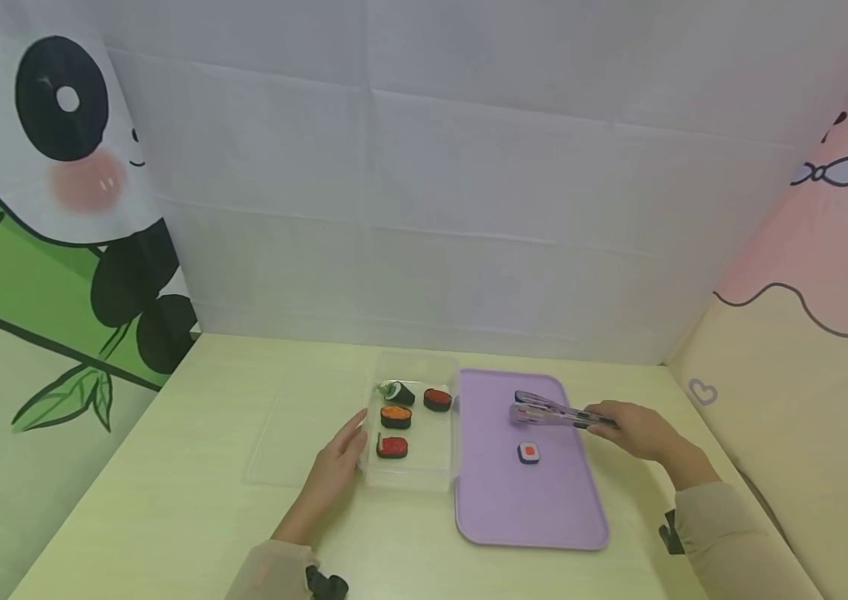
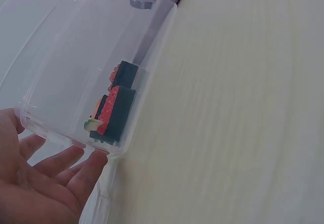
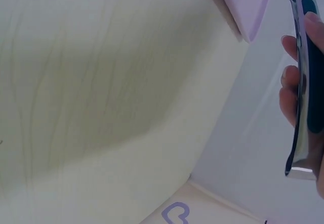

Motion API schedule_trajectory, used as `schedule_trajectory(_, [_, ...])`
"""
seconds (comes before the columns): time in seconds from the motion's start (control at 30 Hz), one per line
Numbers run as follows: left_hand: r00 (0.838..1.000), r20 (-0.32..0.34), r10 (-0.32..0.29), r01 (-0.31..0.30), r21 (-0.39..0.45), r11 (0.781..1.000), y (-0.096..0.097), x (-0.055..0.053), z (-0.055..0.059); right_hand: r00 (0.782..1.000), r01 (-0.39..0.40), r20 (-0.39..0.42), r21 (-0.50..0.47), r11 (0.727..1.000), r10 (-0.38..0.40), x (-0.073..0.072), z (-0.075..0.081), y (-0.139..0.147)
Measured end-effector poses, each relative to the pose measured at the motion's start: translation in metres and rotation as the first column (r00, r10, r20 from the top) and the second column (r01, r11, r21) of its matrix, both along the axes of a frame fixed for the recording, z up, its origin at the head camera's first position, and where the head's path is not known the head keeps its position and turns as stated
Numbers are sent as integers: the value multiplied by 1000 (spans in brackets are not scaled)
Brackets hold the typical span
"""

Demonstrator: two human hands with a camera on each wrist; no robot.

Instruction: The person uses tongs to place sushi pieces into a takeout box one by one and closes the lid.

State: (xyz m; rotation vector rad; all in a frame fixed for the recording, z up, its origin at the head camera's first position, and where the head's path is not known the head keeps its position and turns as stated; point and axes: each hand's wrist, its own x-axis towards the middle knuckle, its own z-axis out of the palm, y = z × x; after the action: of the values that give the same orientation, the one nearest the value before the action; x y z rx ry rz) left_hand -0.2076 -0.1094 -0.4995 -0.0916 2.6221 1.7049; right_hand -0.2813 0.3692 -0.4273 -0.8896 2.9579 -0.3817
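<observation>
My left hand [image 1: 337, 457] touches the left wall of a clear plastic box [image 1: 427, 475], its fingers along the outside. Inside the box are toy sushi pieces: a dark-wrapped roll with green sprigs [image 1: 398, 393], an orange-topped piece [image 1: 396, 417], a piece with red beads on top [image 1: 437, 400] and a red-topped piece [image 1: 391, 447]. My right hand [image 1: 637, 429] grips metal tongs with dark handles [image 1: 562, 413] above a purple tray [image 1: 529, 517]. Below the tongs' heads, a white square sushi roll with an orange-red centre [image 1: 528, 452] sits on the tray.
Left of the box lies a flat clear lid [image 1: 296, 429], hard to see against the pale table [image 1: 169, 500]. The tray stands right beside the box. A white cloth backdrop [image 1: 461, 275] rises behind the table, with printed panels on both sides.
</observation>
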Motion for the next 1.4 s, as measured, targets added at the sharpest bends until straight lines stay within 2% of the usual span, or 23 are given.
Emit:
schedule_trajectory(0.23, [1000,-19,-4,4,-9,1000,0,-1,1,1000,-14,-15,-41,999,14,-5,18,-23])
schedule_trajectory(0.5, [1000,-9,-1,1,-4,1000,2,0,4,999,-24,-27,-58,998,23,-6,36,-59])
schedule_trajectory(0.77, [1000,-4,-2,2,-3,1000,2,1,4,998,-50,-31,-53,997,48,-12,37,-90])
schedule_trajectory(1.0, [1000,5,5,-6,9,1000,1,2,3,993,-111,-33,-41,993,109,-17,31,-113])
schedule_trajectory(1.2, [1000,3,0,0,11,1000,1,2,3,985,-156,-66,10,988,156,-19,25,-124])
schedule_trajectory(1.4, [1000,-5,0,0,6,1000,1,1,2,983,-162,-82,34,986,164,-18,29,-129])
